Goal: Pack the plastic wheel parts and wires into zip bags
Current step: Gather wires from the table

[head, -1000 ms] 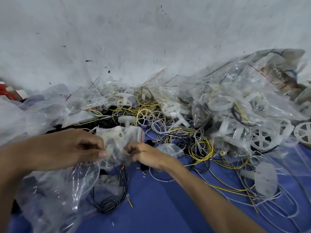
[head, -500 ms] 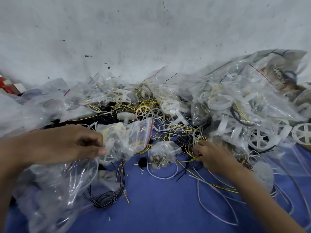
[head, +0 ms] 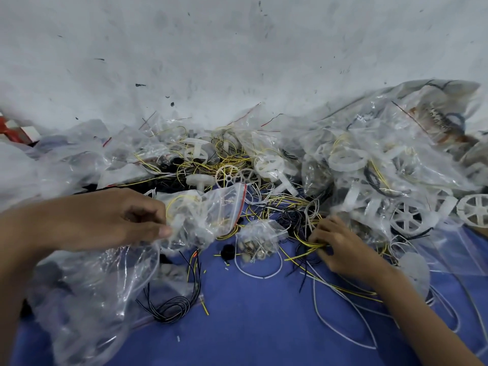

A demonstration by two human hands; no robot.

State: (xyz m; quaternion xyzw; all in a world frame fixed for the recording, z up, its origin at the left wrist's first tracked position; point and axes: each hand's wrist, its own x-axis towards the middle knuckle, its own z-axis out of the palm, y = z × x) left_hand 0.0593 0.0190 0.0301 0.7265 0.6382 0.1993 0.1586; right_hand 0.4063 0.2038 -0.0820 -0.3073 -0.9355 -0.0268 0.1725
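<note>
Wires (head: pixel 303 245), thin and springy, yellow, white and black, lie tangled on our blue worktop (head: pixel 250 328); our right hand (head: pixel 343 247) pinches a yellow bunch in its fingers. Our left hand (head: pixel 105 220) grips a crinkly clear zip bag (head: pixel 211 212), partly filled. We judge several bags (head: pixel 369 143) packed; many spoked white wheels (head: pixel 227 177) and loose wires are left.

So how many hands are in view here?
2. The left hand, at the left, pinches a part-filled zip bag. The right hand, at centre right, grips yellow wires at the edge of the pile. No other hand shows.
</note>
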